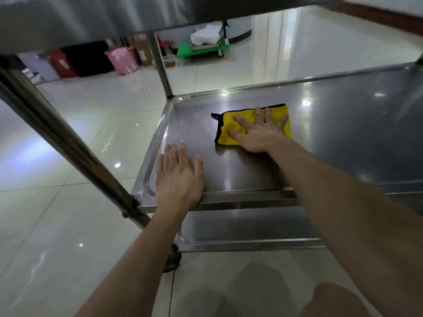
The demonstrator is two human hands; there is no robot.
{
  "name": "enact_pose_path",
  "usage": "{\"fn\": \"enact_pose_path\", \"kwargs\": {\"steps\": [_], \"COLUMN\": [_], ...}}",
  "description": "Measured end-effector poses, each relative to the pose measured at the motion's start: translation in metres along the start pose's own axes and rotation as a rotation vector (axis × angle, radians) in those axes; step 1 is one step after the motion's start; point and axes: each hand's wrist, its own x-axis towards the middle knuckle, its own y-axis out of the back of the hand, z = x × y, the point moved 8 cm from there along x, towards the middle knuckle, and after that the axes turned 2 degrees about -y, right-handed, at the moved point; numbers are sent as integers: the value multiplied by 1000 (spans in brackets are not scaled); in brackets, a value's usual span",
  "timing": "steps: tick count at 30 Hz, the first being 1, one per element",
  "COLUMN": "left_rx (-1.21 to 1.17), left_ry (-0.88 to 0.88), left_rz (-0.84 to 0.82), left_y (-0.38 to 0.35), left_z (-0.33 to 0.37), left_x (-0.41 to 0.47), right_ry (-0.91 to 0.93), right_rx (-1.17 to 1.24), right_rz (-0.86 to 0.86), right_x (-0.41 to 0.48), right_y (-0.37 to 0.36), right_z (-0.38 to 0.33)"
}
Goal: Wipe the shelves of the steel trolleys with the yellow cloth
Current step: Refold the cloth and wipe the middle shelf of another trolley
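Note:
A yellow cloth (229, 130) with a black edge lies folded on the middle shelf (343, 133) of a steel trolley. My right hand (258, 131) presses flat on the cloth with its fingers spread. My left hand (178, 175) rests flat on the shelf near its front left corner, fingers straight, holding nothing. The top shelf (91, 17) of the trolley fills the upper edge of the view. A lower shelf (240, 227) shows beneath the middle one.
Trolley posts stand at the near left (68, 145) and far left (161, 65); a caster (172, 259) sits below. Across the glossy tiled floor are a green cart (201, 46), a pink bag (123, 59) and boxes. My knee (332, 300) shows bottom right.

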Motion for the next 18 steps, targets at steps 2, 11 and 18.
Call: {"fn": "enact_pose_path", "kwargs": {"steps": [2,11,18], "left_rx": [-30,-141,-148], "left_ry": [1,-43,-52], "left_rz": [28,204,199], "left_y": [3,23,25], "left_z": [2,12,9], "left_x": [-2,-10,-8], "right_ry": [47,139,200], "right_rx": [-33,-35,29], "right_rz": [-10,-3,28], "right_x": [13,-28,-123], "right_y": [-2,-15,-33], "right_z": [-27,-62,-45]}}
